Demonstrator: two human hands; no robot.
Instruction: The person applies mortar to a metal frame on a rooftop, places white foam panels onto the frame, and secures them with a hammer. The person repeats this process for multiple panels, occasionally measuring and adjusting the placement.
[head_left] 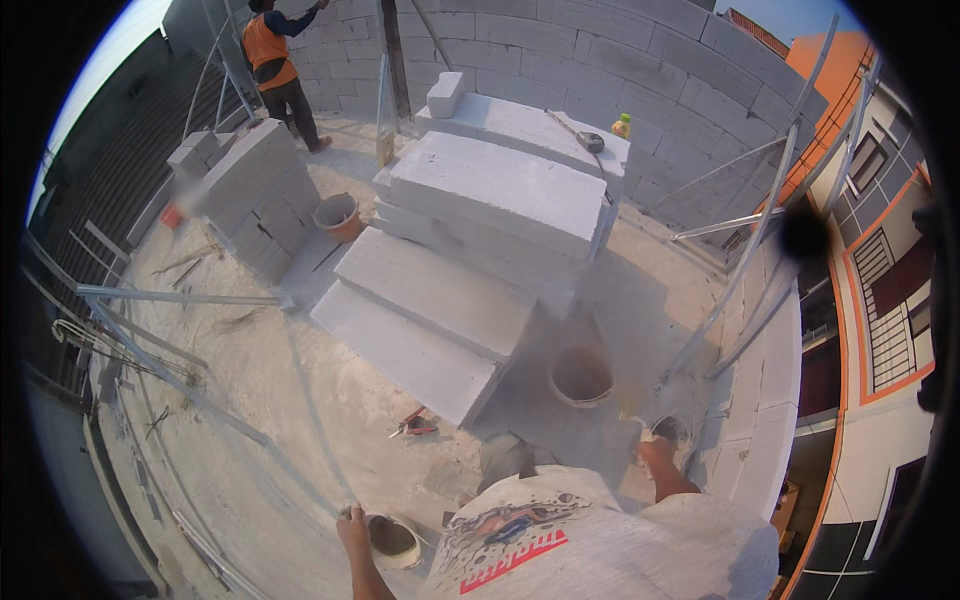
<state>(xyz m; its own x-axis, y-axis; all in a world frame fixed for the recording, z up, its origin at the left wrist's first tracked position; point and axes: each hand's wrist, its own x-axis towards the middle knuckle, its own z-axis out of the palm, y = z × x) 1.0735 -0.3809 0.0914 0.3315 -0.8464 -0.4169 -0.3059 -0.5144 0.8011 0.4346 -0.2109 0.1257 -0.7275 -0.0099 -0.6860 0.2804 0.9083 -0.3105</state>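
At the bottom centre my left hand (pixel 353 527) is closed beside a pale bucket (pixel 404 561) with a dark inside, gripping it at its edge or handle; which one I cannot tell. Off to the right, my right hand (pixel 656 455) is closed at the near side of another bucket (pixel 686 432), partly hidden by the hand. Between the hands, a light shirt covers my body. A third, round bucket (pixel 583 401) stands on the dusty floor ahead, apart from both hands.
Large white blocks (pixel 425 345) are stacked ahead, with a tape measure (pixel 592 142) and bottle (pixel 621 126) near the top. A red tool (pixel 418 424) lies on the floor. Metal props (pixel 180 297) slant at both sides. A person in an orange vest (pixel 268 50) stands by the far wall.
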